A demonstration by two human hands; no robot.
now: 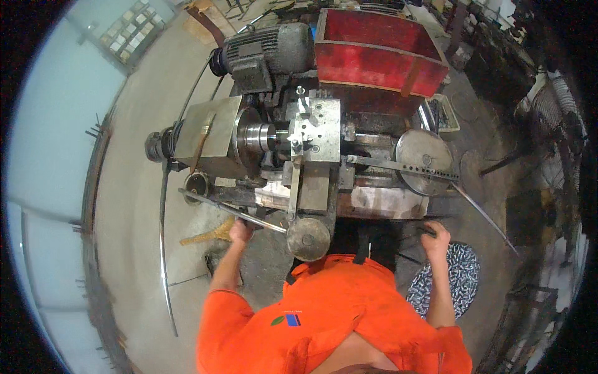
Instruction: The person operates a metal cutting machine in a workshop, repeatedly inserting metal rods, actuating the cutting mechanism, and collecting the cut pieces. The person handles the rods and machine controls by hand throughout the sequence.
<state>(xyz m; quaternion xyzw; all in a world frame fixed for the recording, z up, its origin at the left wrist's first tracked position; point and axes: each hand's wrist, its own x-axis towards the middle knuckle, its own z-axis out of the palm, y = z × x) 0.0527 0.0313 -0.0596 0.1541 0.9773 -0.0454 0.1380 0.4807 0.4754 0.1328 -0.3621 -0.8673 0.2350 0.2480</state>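
Observation:
My left hand reaches low at the front of a small lathe, beneath a long metal lever rod. Its fingers are mostly hidden against the dark machine front. My right hand is closed in a fist off the right front of the machine bed, with a small dark thing showing at its fingers. In the middle of the lathe, a steel tool block with upright bolts faces the round chuck. A round metal disc hangs in front of my orange shirt, joined to the lever rod.
Behind the lathe are a grey motor and a red metal bin. A second disc with a slanting rod stands at the right. Many small shiny metal pieces lie heaped beside my right forearm. A broom lies left of my left hand.

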